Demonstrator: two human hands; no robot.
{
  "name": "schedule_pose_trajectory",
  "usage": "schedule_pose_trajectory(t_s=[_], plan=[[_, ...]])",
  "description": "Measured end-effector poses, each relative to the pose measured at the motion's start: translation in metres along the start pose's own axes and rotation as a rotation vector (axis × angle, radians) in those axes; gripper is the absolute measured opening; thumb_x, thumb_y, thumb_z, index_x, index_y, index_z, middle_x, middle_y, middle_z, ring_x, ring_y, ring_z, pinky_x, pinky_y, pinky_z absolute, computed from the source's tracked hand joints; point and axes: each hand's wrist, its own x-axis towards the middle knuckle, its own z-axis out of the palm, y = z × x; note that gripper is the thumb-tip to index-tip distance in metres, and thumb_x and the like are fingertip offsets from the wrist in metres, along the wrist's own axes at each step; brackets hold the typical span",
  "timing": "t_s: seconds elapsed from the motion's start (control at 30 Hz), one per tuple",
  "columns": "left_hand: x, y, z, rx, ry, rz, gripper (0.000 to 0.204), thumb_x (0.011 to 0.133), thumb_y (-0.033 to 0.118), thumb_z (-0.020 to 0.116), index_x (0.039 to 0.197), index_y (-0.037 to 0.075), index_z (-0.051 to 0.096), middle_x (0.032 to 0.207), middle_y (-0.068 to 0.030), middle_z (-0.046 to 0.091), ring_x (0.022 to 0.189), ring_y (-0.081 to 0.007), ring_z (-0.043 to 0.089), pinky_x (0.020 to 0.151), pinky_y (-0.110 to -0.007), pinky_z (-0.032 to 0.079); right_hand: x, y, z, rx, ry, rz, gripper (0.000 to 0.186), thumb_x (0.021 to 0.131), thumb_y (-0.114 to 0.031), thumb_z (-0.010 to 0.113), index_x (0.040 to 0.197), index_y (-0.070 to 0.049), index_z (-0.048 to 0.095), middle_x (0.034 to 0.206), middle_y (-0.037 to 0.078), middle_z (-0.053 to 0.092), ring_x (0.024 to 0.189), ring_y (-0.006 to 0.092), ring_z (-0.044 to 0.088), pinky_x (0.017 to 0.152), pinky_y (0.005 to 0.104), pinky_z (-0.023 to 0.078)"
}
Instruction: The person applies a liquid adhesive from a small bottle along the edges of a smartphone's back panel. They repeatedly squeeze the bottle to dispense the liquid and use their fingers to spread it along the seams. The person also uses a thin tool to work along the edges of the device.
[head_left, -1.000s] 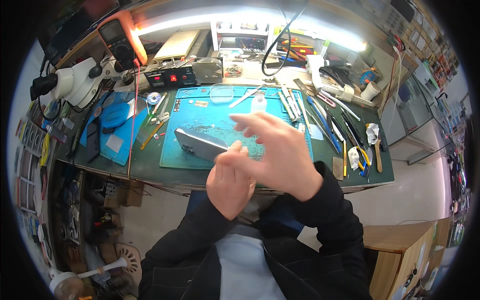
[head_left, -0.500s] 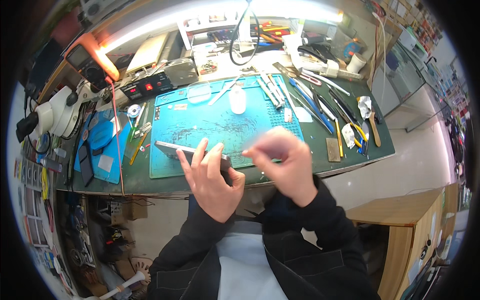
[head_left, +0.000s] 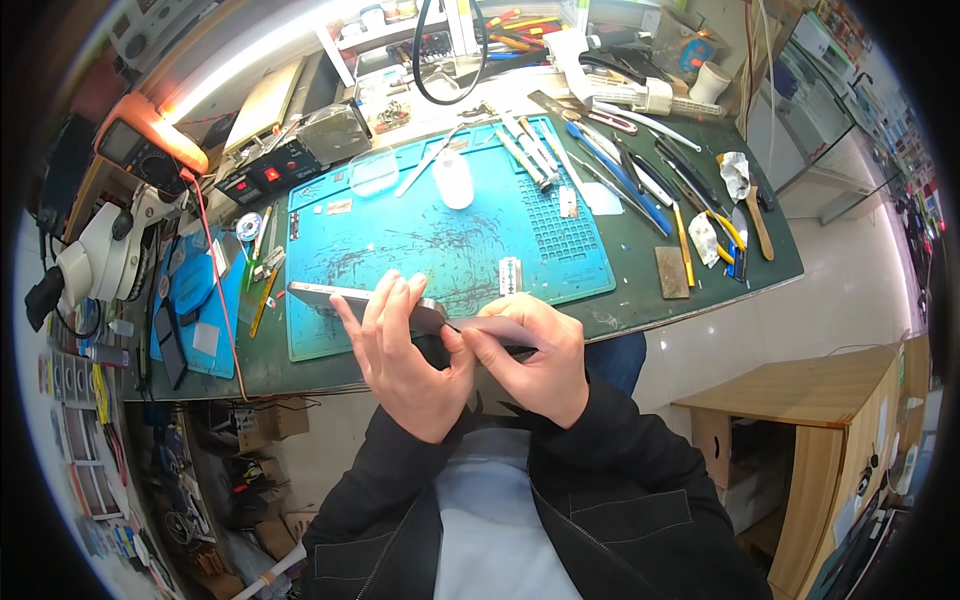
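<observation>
My left hand [head_left: 408, 375] is closed around a dark smartphone [head_left: 335, 291], held tilted and nearly edge-on above the near part of the blue work mat [head_left: 400, 260]. Between the thumb and fingers of my right hand [head_left: 545, 365] is a thin, pale, translucent sheet [head_left: 492, 327]. Its left end meets the phone's near right end, close to my left thumb; whether it goes into a gap there cannot be seen. Just beyond my right hand, a razor blade [head_left: 510, 274] lies flat on the mat.
A white bottle [head_left: 454, 182] and a clear plastic box [head_left: 373, 174] stand on the mat's far part. Tweezers and other hand tools [head_left: 640, 185] crowd the right side. At left are a microscope [head_left: 95, 255], an orange multimeter [head_left: 150, 140] and a red cable [head_left: 210, 250].
My right hand, blurred and farther right and higher before, has come down to the phone's end with the sheet. The razor blade now shows on the mat. My left hand still holds the phone.
</observation>
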Motion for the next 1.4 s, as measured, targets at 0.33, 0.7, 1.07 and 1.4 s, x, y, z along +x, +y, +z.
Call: schedule_pose_trajectory(t_s=[0.33,0.7,1.07,1.4], plan=[[-0.001,0.000,-0.002,-0.006,-0.023,-0.010,0.064,0.084,0.003,0.071,0.143,0.002,0.045,0.133,-0.0093,0.064,0.134,-0.0315,0.060,0.124,-0.072,0.026,0.002,0.001,0.005,-0.030,0.025,-0.033,0.015,0.087,0.000,0.083,0.095,0.000,0.071,0.096,0.014,0.075,0.081,0.0249,0.075,0.073,0.0336,0.059],[0.000,0.000,-0.003,-0.008,-0.042,0.008,0.074,0.082,0.001,0.070,0.150,0.001,0.042,0.136,-0.0145,0.064,0.135,-0.0339,0.060,0.126,-0.069,0.024,-0.001,0.009,0.015,0.065,0.100,-0.050,0.017,0.088,0.002,0.082,0.096,-0.001,0.068,0.100,0.015,0.076,0.086,0.0247,0.076,0.077,0.0331,0.060],[0.009,-0.031,-0.025,-0.174,-0.176,0.152,0.068,0.078,-0.001,0.071,0.143,-0.002,0.050,0.137,-0.0146,0.065,0.131,-0.0346,0.060,0.123,-0.063,0.031,0.015,-0.003,0.013,0.111,-0.036,0.026,0.030,0.089,0.003,0.080,0.118,0.000,0.072,0.097,0.013,0.076,0.083,0.0217,0.075,0.077,0.0311,0.060],[0.039,-0.132,-0.056,-0.575,-0.517,-0.516,0.078,0.090,0.011,0.084,0.155,0.001,0.043,0.127,-0.0154,0.070,0.114,-0.0212,0.067,0.100,-0.037,0.052,0.026,-0.005,0.019,0.025,-0.034,0.190,0.021,0.094,-0.005,0.078,0.114,0.002,0.077,0.104,0.009,0.080,0.085,0.0120,0.074,0.077,0.0273,0.059]])
